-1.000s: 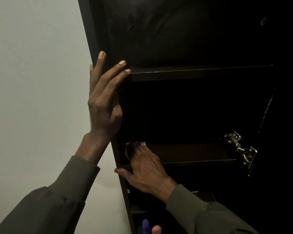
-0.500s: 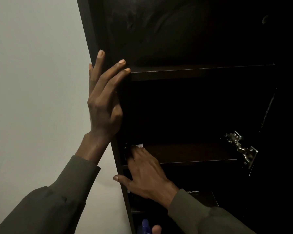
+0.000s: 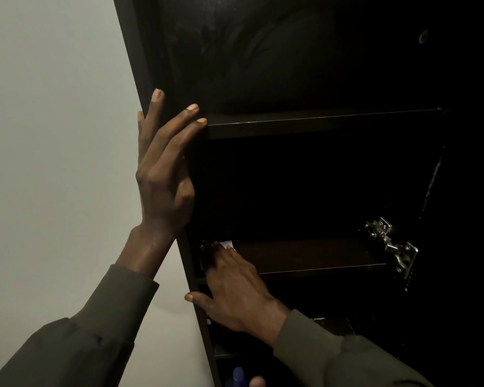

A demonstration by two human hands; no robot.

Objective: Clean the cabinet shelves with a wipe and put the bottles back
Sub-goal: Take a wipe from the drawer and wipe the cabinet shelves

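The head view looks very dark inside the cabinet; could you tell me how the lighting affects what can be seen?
Head view: the pale wall is evenly lit, while the cabinet interior is nearly black; only shelf edges and the metal hinge catch light. The left hand shows clearly; the right hand fades into shadow at its fingertips, where only a sliver of white wipe shows. Straight cabinet edges lean, a wide-angle effect.

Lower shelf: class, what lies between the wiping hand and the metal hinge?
In the head view, only bare dark shelf board lies between the right hand, pressing a white wipe, and the hinge.
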